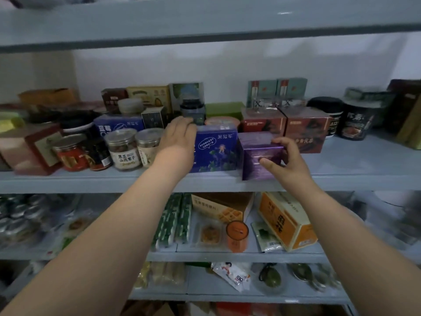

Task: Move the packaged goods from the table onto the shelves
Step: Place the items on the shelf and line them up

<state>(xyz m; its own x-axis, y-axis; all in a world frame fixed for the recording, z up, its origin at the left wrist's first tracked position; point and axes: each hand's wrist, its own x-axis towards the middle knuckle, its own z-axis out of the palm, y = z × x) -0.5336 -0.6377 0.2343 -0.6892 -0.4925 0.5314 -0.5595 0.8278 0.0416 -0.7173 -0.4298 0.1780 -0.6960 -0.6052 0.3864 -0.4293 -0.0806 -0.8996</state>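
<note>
A blue box (216, 151) with white print stands near the front of the grey shelf (353, 176) at chest height. My left hand (180, 137) lies flat against the blue box's left side and top corner, fingers together. Just right of it stands a purple box (255, 160), turned at a slight angle at the shelf's front lip. My right hand (284, 156) grips the purple box, thumb on its front face and fingers over its top right edge. The table is out of view.
Clear jars (124, 149) and a red-lidded jar (70, 153) crowd the shelf left of my left hand. Red boxes (303, 131) and black tubs (355, 119) stand behind and to the right. The lower shelf holds an orange box (287, 220) and an orange cup (237, 236).
</note>
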